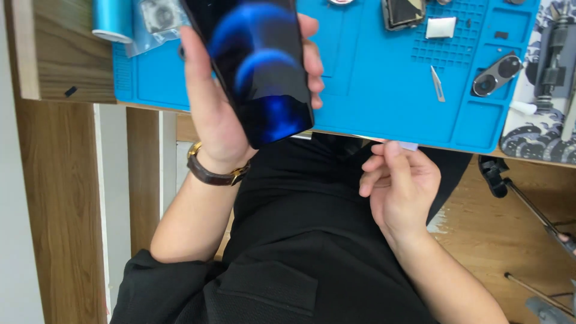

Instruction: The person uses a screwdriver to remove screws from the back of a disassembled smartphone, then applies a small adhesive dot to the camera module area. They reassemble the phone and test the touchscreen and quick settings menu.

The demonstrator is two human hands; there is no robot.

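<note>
Over the mat's near edge: my left hand [213, 114] clamps the dark phone [258, 66], tilted.
Below the edge: my right hand [399, 186] pinches a small pale tab [408, 146], over my lap.
On the blue mat [372, 90]: blade [437, 83], camera module [496, 75], well apart from the phone.

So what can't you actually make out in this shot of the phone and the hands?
- Phone: head view, top cut off by the frame edge; its back faces away.
- Left hand: palm hidden behind the phone.
- Right hand: pinches a small pale piece, too small to identify.
- Blue mat: parts at the top edge cropped.
</note>
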